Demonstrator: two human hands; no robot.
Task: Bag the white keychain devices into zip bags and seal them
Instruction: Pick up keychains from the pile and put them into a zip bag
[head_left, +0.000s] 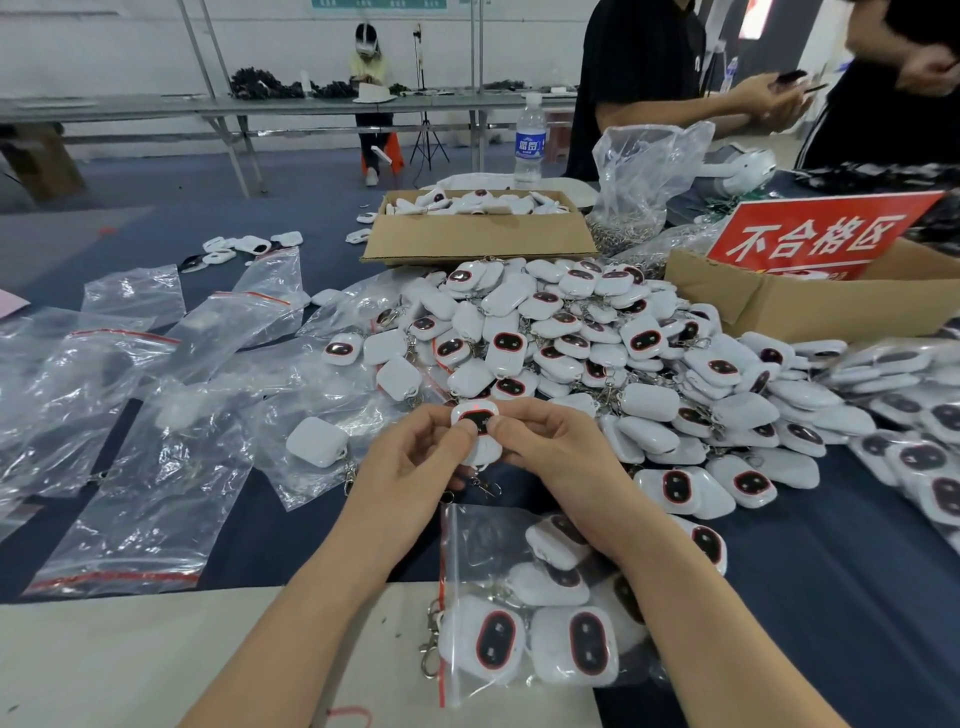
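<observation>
Pinching one device upright, the left hand and right hand are both gripping it. The bag is lying just below (mouth leftward, nearer the left hand).

Dark-clothed table — heap of white keychain devices, zip bags that look empty, two cardboard boxes.

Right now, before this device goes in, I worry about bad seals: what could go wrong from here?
1. A metal clasp pokes out past the red zip strip of the part-filled zip bag; the seal may catch on it.
2. The left hand and right hand both hold one white device, so nothing steadies that bag under the right forearm; it could spill.
</observation>
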